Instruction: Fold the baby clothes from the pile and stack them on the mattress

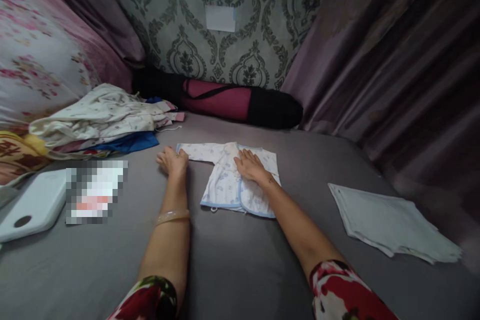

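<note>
A small white baby shirt with blue trim and a faint blue print lies front up on the grey sheet. Its left-hand sleeve stretches out to the side, and my left hand has its fingers curled closed at the cuff. On the chest of the shirt, my right hand rests flat with the fingers extended. It hides part of the front, and my right forearm covers the lower right side. The other sleeve cannot be made out. A small white tie loop shows below the hem.
A heap of clothes lies at the left, near a white flat device and a blurred card. Folded pale cloths lie at the right. A black and maroon long bag runs along the patterned wall, between curtains.
</note>
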A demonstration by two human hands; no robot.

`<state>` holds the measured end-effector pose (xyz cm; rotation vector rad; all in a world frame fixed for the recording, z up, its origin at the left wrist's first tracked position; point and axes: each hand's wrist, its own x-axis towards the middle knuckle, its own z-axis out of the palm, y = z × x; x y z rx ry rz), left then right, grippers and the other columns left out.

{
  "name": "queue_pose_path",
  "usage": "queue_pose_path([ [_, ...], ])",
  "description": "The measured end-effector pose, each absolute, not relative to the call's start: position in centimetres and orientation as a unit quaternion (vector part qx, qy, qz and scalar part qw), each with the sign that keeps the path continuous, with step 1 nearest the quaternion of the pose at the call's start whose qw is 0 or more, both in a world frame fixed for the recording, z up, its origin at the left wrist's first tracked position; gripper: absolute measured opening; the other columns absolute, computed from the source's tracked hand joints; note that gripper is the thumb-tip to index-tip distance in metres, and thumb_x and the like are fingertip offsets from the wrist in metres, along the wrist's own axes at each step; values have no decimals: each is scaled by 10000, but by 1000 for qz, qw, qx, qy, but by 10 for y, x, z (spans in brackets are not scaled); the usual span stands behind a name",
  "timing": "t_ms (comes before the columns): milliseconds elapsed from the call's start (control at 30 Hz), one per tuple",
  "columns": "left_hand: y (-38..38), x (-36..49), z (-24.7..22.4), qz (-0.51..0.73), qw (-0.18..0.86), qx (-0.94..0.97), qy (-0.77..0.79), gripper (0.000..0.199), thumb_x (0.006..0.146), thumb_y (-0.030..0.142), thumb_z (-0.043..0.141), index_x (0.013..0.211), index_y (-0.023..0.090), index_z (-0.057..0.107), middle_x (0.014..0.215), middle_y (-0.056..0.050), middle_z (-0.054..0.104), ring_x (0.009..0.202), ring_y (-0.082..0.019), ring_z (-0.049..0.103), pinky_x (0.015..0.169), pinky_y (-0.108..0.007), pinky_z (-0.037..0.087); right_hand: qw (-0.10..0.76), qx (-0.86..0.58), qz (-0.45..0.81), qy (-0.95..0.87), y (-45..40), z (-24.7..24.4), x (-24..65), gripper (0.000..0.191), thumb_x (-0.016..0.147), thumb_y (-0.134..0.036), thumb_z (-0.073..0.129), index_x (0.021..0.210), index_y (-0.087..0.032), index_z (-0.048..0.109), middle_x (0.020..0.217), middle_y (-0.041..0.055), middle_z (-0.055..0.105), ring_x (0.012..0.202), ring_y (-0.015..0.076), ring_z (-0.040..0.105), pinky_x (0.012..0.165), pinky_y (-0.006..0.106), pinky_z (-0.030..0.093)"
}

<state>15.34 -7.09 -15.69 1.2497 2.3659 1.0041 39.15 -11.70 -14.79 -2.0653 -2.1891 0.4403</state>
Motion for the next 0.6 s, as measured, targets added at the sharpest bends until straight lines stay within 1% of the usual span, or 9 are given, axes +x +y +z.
queue_pose_path([
  [67,-70,155,-156,340,135,439,821,452,822,283,511,1202,43,547,1277,-290,511,1237,-425,422,991,-542,362,71,-678,112,-723,-108,-142,383,632,992,-432,194,1461,-40,357,1559,163,261,1456,263,172,1173,412,91],
  [167,-68,155,-158,340,124,446,819,436,814,283,519,1181,50,555,1268,-286,526,1225,-430,428,973,-554,373,96,-651,77,-749,-95,-144,368,621,991,-404,224,1483,-32,299,1574,141,230,1466,229,128,1179,374,60],
  [400,-65,151,-167,319,104,473,814,398,792,299,524,1107,69,599,1208,-278,569,1187,-439,456,947,-576,380,91,-661,92,-739,-83,-170,358,673,984,-454,213,1491,-15,261,1576,142,219,1464,232,134,1180,378,73],
  [500,-64,151,-168,299,113,477,819,385,783,312,537,1074,75,625,1187,-270,589,1185,-440,467,955,-567,376,83,-663,111,-735,-82,-168,358,676,981,-460,219,1497,-25,249,1582,133,204,1468,232,116,1181,386,75],
  [600,-63,153,-167,287,126,473,824,379,779,323,545,1066,92,634,1179,-257,603,1202,-435,467,974,-560,362,78,-666,138,-729,-81,-160,353,662,982,-460,210,1500,-50,258,1584,130,201,1469,242,113,1181,416,76],
])
